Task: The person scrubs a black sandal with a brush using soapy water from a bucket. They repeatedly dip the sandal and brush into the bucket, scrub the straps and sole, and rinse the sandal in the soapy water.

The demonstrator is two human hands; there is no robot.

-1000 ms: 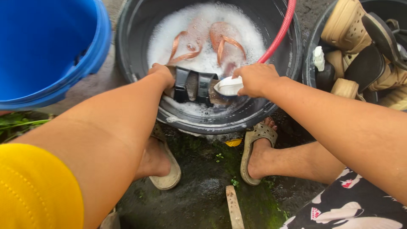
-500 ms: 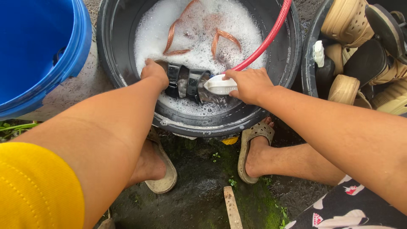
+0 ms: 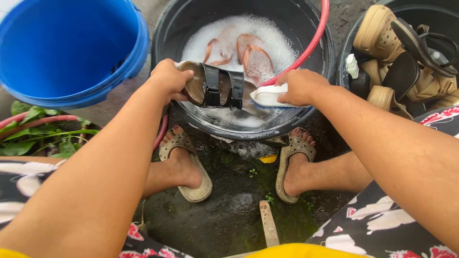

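The left hand (image 3: 167,79) is closed tight around a wet brown sandal (image 3: 215,88) over the round black tub's (image 3: 315,110) soapy rim, while the right hand (image 3: 299,86) squeezes a white brush (image 3: 267,97) against it.

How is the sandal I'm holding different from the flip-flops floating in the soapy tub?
The held sandal is brown with two black buckled straps; the flip-flops are pinkish-orange with thin thong straps. The sandal is lifted at the black tub rim, gripped by the left hand while the right hand presses a white brush near it; the flip-flops lie loose in the foam, untouched. Both are wet footwear at the same tub.
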